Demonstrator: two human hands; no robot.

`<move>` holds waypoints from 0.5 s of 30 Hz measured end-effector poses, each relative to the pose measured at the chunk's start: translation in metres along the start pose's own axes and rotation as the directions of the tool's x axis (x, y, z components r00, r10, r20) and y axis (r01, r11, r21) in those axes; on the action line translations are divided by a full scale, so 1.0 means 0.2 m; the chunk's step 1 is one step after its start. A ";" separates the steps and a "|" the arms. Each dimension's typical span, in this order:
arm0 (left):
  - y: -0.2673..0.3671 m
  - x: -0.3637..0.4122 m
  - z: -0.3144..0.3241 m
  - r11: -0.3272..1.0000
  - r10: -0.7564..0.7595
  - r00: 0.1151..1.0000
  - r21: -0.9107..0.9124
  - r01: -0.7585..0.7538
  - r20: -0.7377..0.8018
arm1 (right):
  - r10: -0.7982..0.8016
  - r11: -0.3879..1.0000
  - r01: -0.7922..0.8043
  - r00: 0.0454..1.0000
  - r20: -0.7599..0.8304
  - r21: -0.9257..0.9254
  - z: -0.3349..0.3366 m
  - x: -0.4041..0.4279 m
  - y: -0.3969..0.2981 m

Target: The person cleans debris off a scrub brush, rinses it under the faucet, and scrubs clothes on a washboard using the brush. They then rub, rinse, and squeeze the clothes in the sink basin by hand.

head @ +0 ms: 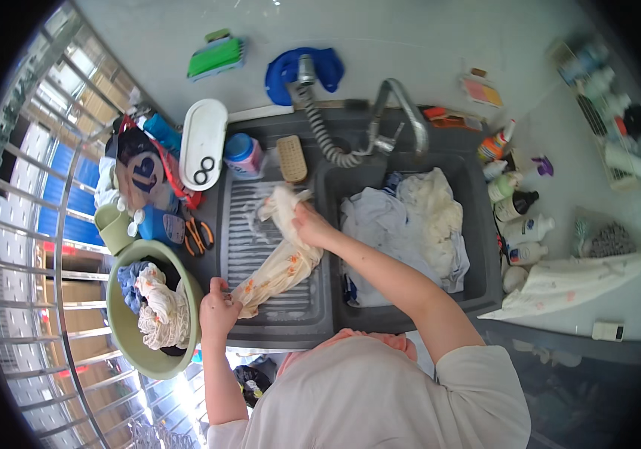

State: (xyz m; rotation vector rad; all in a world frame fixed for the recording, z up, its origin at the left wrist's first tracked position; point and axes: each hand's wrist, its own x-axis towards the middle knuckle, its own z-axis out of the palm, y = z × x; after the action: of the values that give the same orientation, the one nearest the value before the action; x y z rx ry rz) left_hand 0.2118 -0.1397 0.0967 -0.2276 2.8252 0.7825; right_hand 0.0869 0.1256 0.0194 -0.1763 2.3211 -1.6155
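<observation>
A wet cream cloth garment with orange print (275, 275) stretches slantwise over the ribbed washboard of the dark grey sink unit (242, 224). My right hand (312, 225) grips its bunched upper part, where suds lie on the ridges. At the lower left end, my left hand (219, 306) pinches the garment's edge beside the basin rim. White and pale blue laundry (376, 241) fills the sink bowl on the right. A tan scrubbing brush (292, 159) lies above the washboard, next to a pink tub with a blue lid (243, 156).
A green basin of clothes (116, 337) stands at the left, below orange-handled pliers (199, 237) and a blue detergent bottle (162, 225). A spring-hose faucet (320, 123) and a curved metal faucet (396, 112) rise behind the sink. Several bottles (514, 206) line the right edge. Metal bars (62, 236) run along the left.
</observation>
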 end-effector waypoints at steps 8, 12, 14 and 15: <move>0.15 0.08 0.09 0.853 0.361 0.933 0.402 -0.332 0.006 | -0.221 0.935 0.209 0.975 -0.012 -0.286 0.06 0.08 -0.17; 0.28 0.33 0.05 0.930 0.149 0.972 0.308 -0.201 0.184 | -0.110 0.751 -0.019 0.982 -0.153 -0.660 -0.05 0.16 -0.18; 0.38 0.40 -0.04 0.962 -0.060 0.901 0.266 -0.062 0.429 | -0.153 0.756 -0.045 0.958 -0.242 -0.654 -0.15 0.29 -0.13; 0.38 0.42 0.00 0.963 -0.056 0.900 0.260 -0.064 0.431 | -0.212 0.770 -0.049 0.921 -0.327 -0.637 -0.18 0.37 -0.12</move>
State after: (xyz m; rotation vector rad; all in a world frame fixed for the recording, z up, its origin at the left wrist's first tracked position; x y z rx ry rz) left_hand 0.1149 -0.0839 0.1145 0.0009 2.4611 0.3775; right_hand 0.0037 0.1291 0.0403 -0.1140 3.1458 -0.8664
